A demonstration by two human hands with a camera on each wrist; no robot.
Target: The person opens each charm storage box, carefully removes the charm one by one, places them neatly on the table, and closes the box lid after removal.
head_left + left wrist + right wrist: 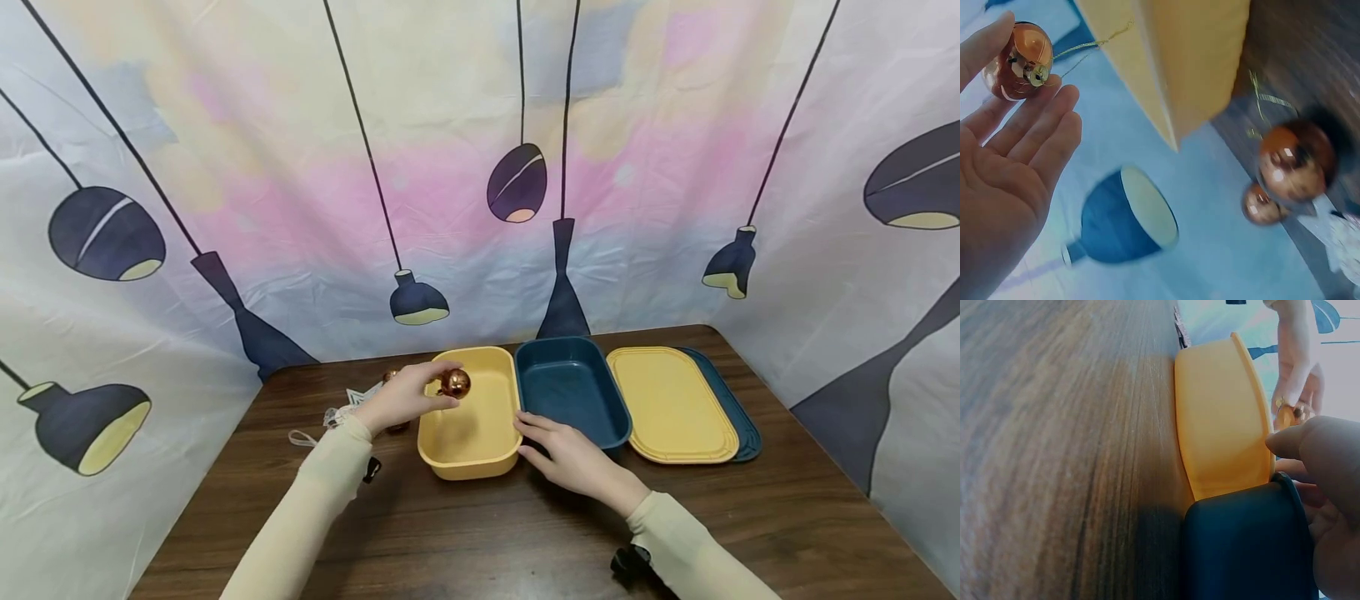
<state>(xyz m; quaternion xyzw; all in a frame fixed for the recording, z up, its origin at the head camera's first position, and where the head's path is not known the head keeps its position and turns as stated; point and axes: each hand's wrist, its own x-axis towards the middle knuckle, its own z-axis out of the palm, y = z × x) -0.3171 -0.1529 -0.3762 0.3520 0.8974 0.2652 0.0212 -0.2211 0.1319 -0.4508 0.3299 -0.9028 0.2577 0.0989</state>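
My left hand (401, 397) pinches a shiny copper Christmas bauble (455, 383) between thumb and fingers, over the left part of a yellow box (468, 471). In the left wrist view a gold string loop trails from the bauble (1017, 61). My right hand (573, 454) holds the yellow box's right rim, thumb on the near side; its other fingertips are partly hidden in the right wrist view. A dark blue box (570, 387) stands against the yellow box on the right, partly under the right hand. No bauble shows inside either box.
More copper baubles (1297, 161) lie left of the yellow box, beside white decorations (341, 414) with a ribbon loop. A yellow lid (671, 404) overlaps a dark blue lid (746, 433) at the right. A printed cloth hangs behind the wooden table (465, 533).
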